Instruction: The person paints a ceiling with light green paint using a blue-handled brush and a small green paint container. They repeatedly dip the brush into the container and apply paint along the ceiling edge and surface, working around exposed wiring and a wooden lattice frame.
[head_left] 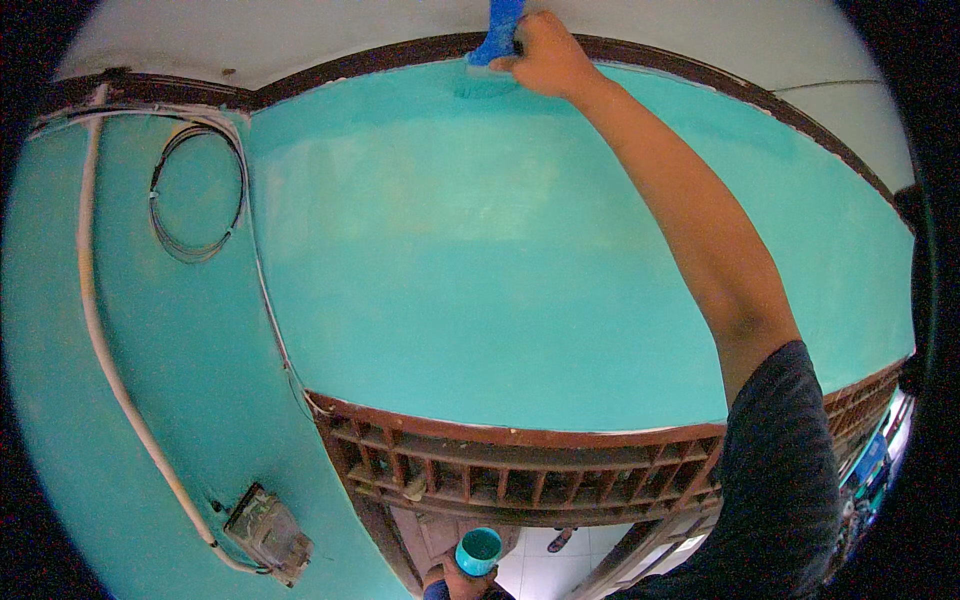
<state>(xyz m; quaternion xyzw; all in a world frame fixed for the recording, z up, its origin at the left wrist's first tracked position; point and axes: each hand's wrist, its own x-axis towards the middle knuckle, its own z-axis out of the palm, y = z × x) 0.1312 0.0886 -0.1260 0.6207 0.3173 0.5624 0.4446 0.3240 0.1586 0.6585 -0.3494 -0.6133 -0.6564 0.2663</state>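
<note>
My right hand (pixel 550 55) is raised to the top of the turquoise wall (pixel 480 330), its fingers wrapped round a wide paintbrush (pixel 499 38) with a blue handle. The bristles press against the wall just under the dark brown trim (pixel 420 50), on a strip of darker, wet-looking paint. Low down, my left hand (pixel 460 583) grips a small turquoise cup (pixel 466 555) with teal paint inside. Lighter, patchy colour shows across the upper middle of the wall.
Below the painted wall runs a brown wooden lattice (pixel 450 475) above a doorway. On the left wall hang a coil of cable (pixel 153 195), a pale conduit pipe (pixel 90 260) and a grimy electrical box (pixel 270 535). White floor tiles (pixel 545 575) lie far below.
</note>
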